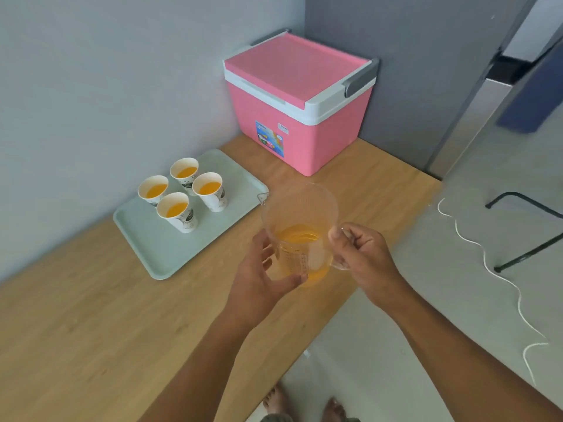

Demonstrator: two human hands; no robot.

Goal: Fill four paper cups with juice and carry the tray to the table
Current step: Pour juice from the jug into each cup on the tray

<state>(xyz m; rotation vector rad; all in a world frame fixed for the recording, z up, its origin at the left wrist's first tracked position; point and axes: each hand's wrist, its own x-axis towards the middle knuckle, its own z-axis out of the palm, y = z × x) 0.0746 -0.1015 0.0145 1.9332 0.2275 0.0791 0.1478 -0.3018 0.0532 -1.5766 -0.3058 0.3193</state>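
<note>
Jug (300, 236), clear, part-full of juice, gripped by both hands.
Right hand (364, 258) clasps handle; left hand (259, 277) cups base; four filled cups (182, 193) on tray (158, 254) left of jug.

Pale wall (91, 71); wooden counter (76, 330); grey floor (426, 300).

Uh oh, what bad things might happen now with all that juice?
1. The clear measuring jug still holds juice, and both the left hand and right hand hold it above the wooden counter near its edge; a tilt or bump might spill some.
2. The four paper cups stand close together on the pale green tray. Lifting the tray unevenly may tip one cup into the others.
</note>
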